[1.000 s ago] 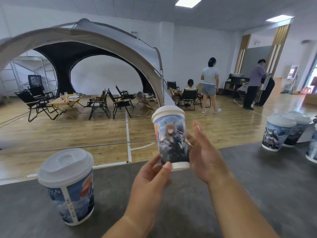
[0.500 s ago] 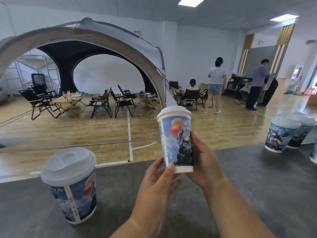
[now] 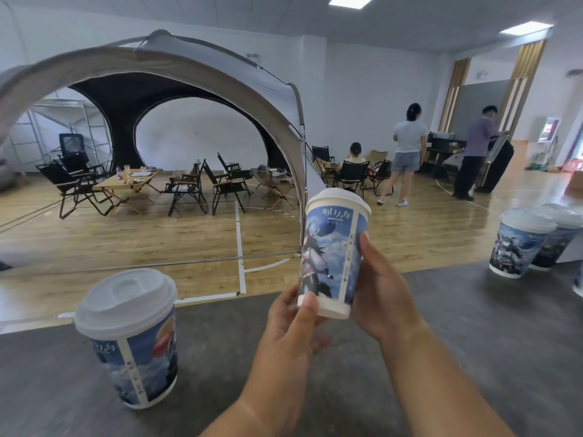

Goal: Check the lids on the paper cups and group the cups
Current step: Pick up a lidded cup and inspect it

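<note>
paper cup with a blue cartoon picture and a white plastic lid (image 3: 331, 257) is up in the air, in the middle of the frame, above the dark grey table (image 3: 473, 342). both hands grip it near the bottom. the left hand (image 3: 293, 329) pinches the white bottom rim with thumb and fingers. the right hand (image 3: 381, 291) wraps around the side, thumb up on the paper.

i think the step now is looking at this cup and its lid. the lid looks pushed down flat all around, but the back side is hidden.

the next move likely calls for putting the cup down with a group. a second paper cup with a white lid and a blue and orange picture (image 3: 132, 339) stands alone at the lower left. two darker blue paper cups with white lids (image 3: 530, 244) stand touching each other at the right edge, well apart from it. the held cup's light blue print looks more like the lower left one, so it may belong there. it should go down straight so it does not tip.

the cup has big dark letters near the top, but they are too blurry to read. small marks run down a white strip on its side, too tiny to read.
</note>
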A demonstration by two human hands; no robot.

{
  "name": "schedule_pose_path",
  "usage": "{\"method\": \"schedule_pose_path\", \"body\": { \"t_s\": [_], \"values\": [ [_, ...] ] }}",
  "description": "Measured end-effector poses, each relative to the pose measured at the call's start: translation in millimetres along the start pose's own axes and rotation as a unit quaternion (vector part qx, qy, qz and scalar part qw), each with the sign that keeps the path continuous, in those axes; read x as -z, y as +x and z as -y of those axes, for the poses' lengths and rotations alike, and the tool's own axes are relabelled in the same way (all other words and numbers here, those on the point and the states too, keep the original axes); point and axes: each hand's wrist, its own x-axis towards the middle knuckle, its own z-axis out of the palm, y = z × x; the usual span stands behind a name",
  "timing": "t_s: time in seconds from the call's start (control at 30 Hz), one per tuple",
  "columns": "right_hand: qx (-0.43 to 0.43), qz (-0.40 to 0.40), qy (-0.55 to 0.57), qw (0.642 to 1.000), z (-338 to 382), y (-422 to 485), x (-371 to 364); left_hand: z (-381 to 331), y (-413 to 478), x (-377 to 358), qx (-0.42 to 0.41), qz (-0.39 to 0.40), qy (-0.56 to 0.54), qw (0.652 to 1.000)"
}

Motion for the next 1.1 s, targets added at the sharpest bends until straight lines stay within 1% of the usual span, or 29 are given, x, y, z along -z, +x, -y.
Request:
{"method": "schedule_pose_path", "body": {
  "t_s": [0.07, 0.1, 0.17, 0.23, 0.3, 0.37, 0.43, 0.5, 0.57, 0.63, 0.7, 0.73, 0.8, 0.9, 0.97, 1.03, 1.1],
  "values": [
    [-0.029, 0.006, 0.027, 0.999, 0, -1, 6, -2, -1, -1, 0.088, 0.07, -0.068, 0.991],
    [-0.041, 0.013, 0.038, 0.998, 0, -2, 7, -2, -2, -1, 0.112, 0.096, -0.083, 0.986],
    [-0.048, 0.027, 0.057, 0.997, 1, -3, 8, 0, -2, 0, 0.121, 0.107, -0.098, 0.982],
    [-0.037, 0.039, 0.06, 0.997, 1, -2, 7, 1, -1, 0, 0.099, 0.079, -0.104, 0.986],
    [-0.016, 0.035, 0.031, 0.999, 1, 0, 6, 4, 2, 1, 0.05, 0.028, -0.08, 0.995],
    [0.006, 0.028, -0.022, 0.999, -1, 1, 5, 5, 4, 4, -0.01, -0.023, 0.021, 0.999],
    [0.017, 0.018, -0.07, 0.997, -2, 1, 1, 5, 1, 5, -0.06, -0.039, 0.128, 0.989],
    [0.029, 0.013, -0.083, 0.996, -3, 0, -2, 5, -2, 4, -0.085, -0.03, 0.16, 0.983],
    [0.027, 0.013, -0.074, 0.997, -2, 0, -1, 5, -2, 2, -0.062, -0.011, 0.124, 0.99],
    [0.008, 0.016, -0.054, 0.998, 0, -1, 1, 3, -2, 0, 0.008, 0.006, 0.03, 0.999],
    [-0.016, 0.018, -0.025, 0.999, 2, -2, 4, 1, -3, -1, 0.076, 0.054, -0.06, 0.994],
    [-0.028, 0.024, -0.008, 0.999, 2, -3, 5, 1, -3, 0, 0.092, 0.077, -0.091, 0.989],
    [-0.041, 0.04, 0.016, 0.998, 2, -5, 5, 1, -2, 2, 0.097, 0.095, -0.121, 0.983],
    [-0.044, 0.049, 0.029, 0.997, 1, -3, 3, 3, 1, 3, 0.065, 0.084, -0.118, 0.987],
    [-0.037, 0.033, 0.008, 0.999, -1, -1, 2, 5, 4, 4, 0.032, 0.054, -0.097, 0.993],
    [-0.02, 0.01, -0.022, 1.0, -3, 1, 4, 7, 6, 6, -0.013, 0.015, -0.047, 0.999],
    [-0.003, -0.016, -0.068, 0.998, -6, 2, 5, 9, 8, 10, -0.059, -0.031, 0.034, 0.997]
  ]
}}
